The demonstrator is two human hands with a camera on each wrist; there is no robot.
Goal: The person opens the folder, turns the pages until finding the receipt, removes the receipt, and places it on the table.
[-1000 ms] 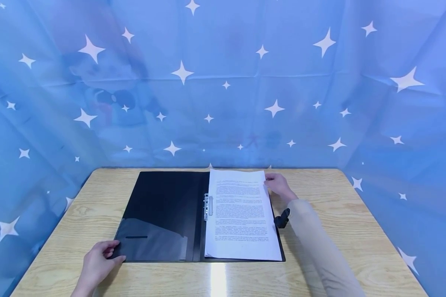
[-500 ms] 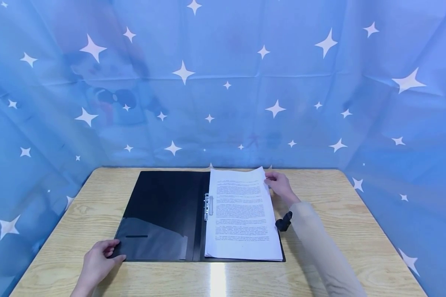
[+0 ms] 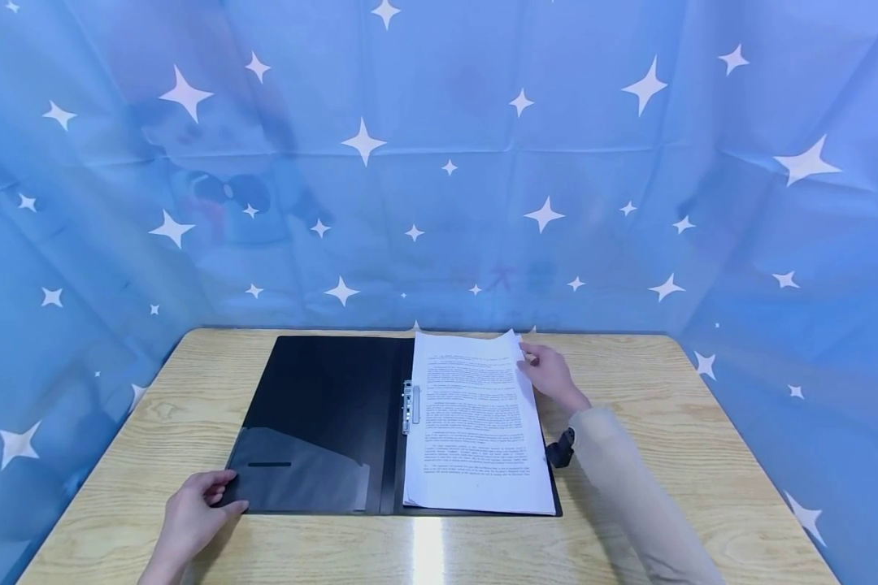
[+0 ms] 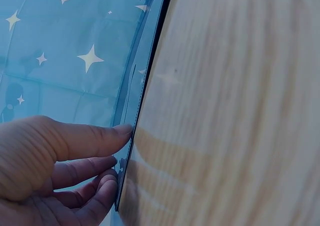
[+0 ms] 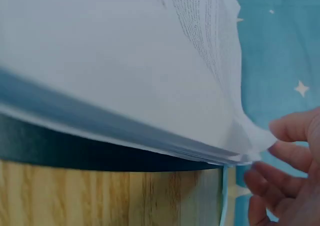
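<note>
A black clip folder [image 3: 329, 382] lies spread flat on the table, its metal clip [image 3: 410, 406] near the spine. On its right half rests a stack of printed paper [image 3: 475, 422]. My right hand [image 3: 549, 374] pinches the top right corner of the upper paper between thumb and fingers [image 5: 295, 128]; that corner is bent up off the sheets below in the right wrist view. At the folder's lower left corner my left hand [image 3: 193, 512] holds the edge, thumb [image 4: 95, 141] on the front side and curled fingers at the left side. A clear pocket [image 3: 300, 471] covers the left half's lower part.
The wooden table [image 3: 702, 455] extends on both sides of the folder and in front of it. A blue curtain [image 3: 439, 203] with white stars hangs behind the table's far edge and along both sides. A dark wrist device [image 3: 560, 448] sits at the right sleeve.
The paper's top right corner has lifted and curled a little to the left, while my right hand has shifted slightly. My left hand stays at the folder's corner.
</note>
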